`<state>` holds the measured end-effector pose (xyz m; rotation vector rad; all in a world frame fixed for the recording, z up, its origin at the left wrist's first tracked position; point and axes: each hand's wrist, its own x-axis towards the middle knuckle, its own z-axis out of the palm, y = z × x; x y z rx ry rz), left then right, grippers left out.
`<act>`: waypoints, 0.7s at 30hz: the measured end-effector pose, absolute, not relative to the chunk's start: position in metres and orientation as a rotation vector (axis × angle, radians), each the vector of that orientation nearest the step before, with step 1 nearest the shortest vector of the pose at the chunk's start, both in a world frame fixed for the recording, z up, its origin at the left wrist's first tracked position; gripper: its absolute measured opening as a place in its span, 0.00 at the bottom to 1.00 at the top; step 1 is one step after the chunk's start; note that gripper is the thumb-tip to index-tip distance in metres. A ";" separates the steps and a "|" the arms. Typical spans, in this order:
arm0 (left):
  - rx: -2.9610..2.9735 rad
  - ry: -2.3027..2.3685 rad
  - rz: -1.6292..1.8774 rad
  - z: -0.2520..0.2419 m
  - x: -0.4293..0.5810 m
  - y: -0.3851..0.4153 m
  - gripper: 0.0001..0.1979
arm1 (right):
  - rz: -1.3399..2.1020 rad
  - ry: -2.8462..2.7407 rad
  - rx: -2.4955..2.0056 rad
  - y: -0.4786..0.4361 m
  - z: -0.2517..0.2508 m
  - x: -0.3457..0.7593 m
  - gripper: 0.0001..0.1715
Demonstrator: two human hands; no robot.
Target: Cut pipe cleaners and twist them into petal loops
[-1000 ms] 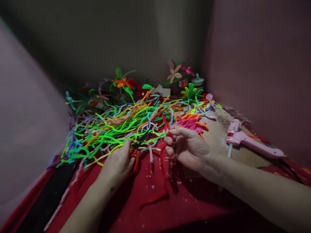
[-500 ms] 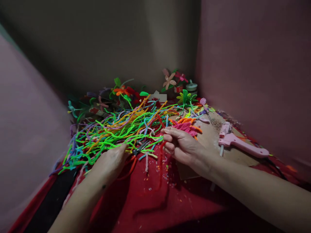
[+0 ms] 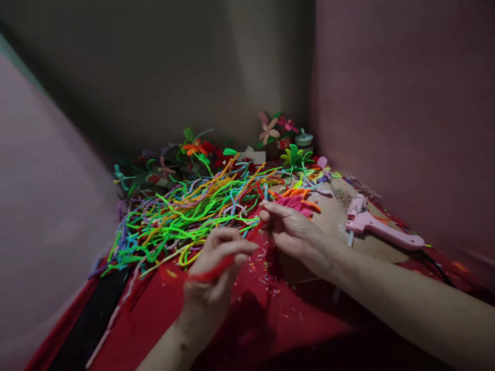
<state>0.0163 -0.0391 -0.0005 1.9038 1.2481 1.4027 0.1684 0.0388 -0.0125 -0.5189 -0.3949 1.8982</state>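
Observation:
Between the fingertips of my right hand [image 3: 290,226] is pinched a red pipe cleaner [image 3: 257,233], one end poking up above the fingers. My left hand [image 3: 216,268] is just left of it and lower, fingers bent together. A blurred red strand runs across that hand and looks like the pipe cleaner's tail. Behind both hands spreads a heap of pipe cleaners [image 3: 209,206] in green, orange, purple and blue. Pink and orange fuzzy petals [image 3: 296,203] lie just beyond my right hand. The scissors cannot be made out.
A pink glue gun [image 3: 371,224] rests on a cardboard sheet [image 3: 328,221] at right, its cord trailing rightward. Finished fuzzy flowers [image 3: 268,129] and a lidded jar [image 3: 304,138] stand against the back wall. Coloured clippings are strewn over the red cloth [image 3: 294,330].
My left hand has come right and toward me from beside the scissors, up close to my right hand. The hanging red tail now runs across to it. My right hand has barely moved.

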 end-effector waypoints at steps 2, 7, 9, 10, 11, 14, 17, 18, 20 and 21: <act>1.505 1.087 1.611 0.004 0.017 -0.031 0.10 | 1.866 -0.377 -0.494 0.041 -0.007 0.173 0.07; 0.805 0.767 1.710 0.013 0.012 -0.008 0.06 | 1.900 -0.293 -0.439 0.042 0.004 0.179 0.07; 0.776 0.758 1.744 0.015 0.010 -0.005 0.04 | 1.947 -0.283 -0.385 0.041 0.005 0.180 0.09; 0.765 0.757 1.749 0.017 0.009 -0.005 0.03 | 1.965 -0.281 -0.352 0.041 0.006 0.179 0.11; 0.746 0.755 1.751 0.019 0.008 -0.005 0.03 | 1.982 -0.277 -0.319 0.040 0.005 0.179 0.12; 0.651 0.697 1.804 0.025 0.006 -0.005 0.03 | 2.026 -0.275 -0.257 0.038 0.003 0.177 0.14; 0.521 0.588 1.836 0.031 0.002 -0.005 0.09 | 2.051 -0.338 -0.252 0.036 0.000 0.174 0.07; 0.485 0.557 1.836 0.032 0.001 -0.006 0.11 | 2.071 -0.385 -0.268 0.036 -0.002 0.173 0.02; 0.452 0.525 1.838 0.032 -0.001 -0.008 0.15 | 2.057 -0.433 -0.304 0.037 -0.005 0.172 0.04; 0.454 0.527 1.839 0.031 -0.002 -0.009 0.15 | 2.034 -0.449 -0.327 0.038 -0.006 0.172 0.04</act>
